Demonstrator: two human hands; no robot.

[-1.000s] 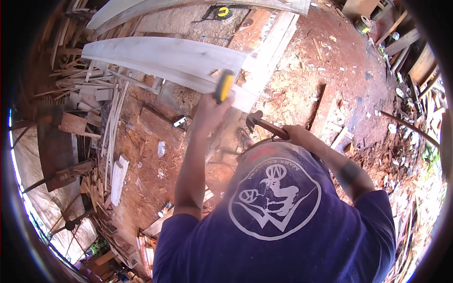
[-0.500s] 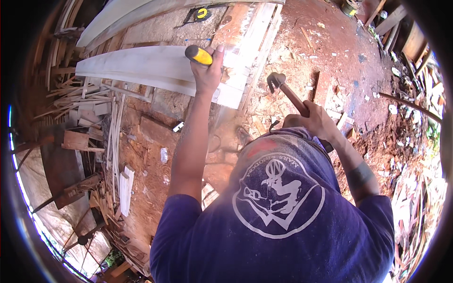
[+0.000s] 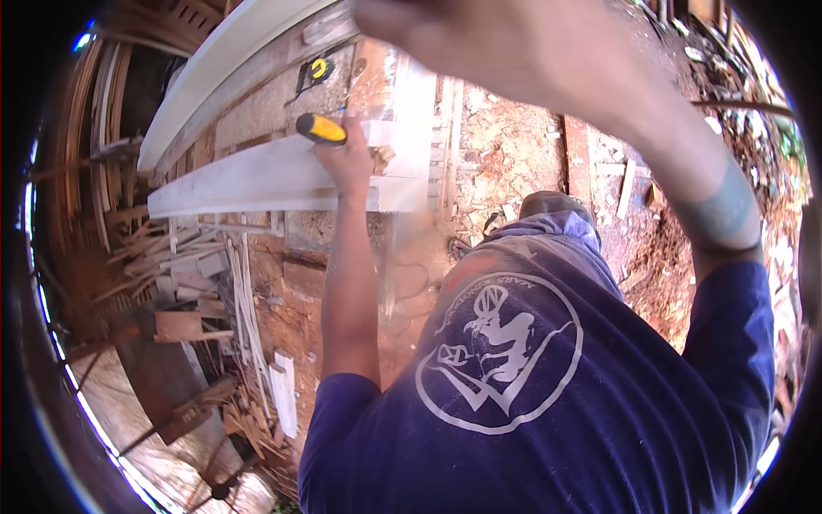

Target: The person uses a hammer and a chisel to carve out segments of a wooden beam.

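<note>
My left hand (image 3: 346, 163) is closed round the yellow-and-black handle of a chisel (image 3: 324, 128), whose blade is hidden. It rests over the right end of a long, pale, curved timber (image 3: 248, 182), beside a small rough patch of wood (image 3: 382, 158). My right hand (image 3: 479, 38) is raised very near the camera, blurred and cut by the upper edge. The claw hammer it gripped half a second ago is outside the picture, and its fingers barely show.
A second long pale timber (image 3: 214, 73) lies farther off. A yellow-and-black tape measure (image 3: 320, 68) is between the timbers. Scrap wood (image 3: 163, 265) is piled on the left, and a short white offcut (image 3: 283, 394) stands near it. Chips litter the reddish ground (image 3: 505, 154).
My right hand has swung up from beside my body to close before the camera, taking the hammer out of view. The view has shifted; my left hand still grips the chisel at the timber.
</note>
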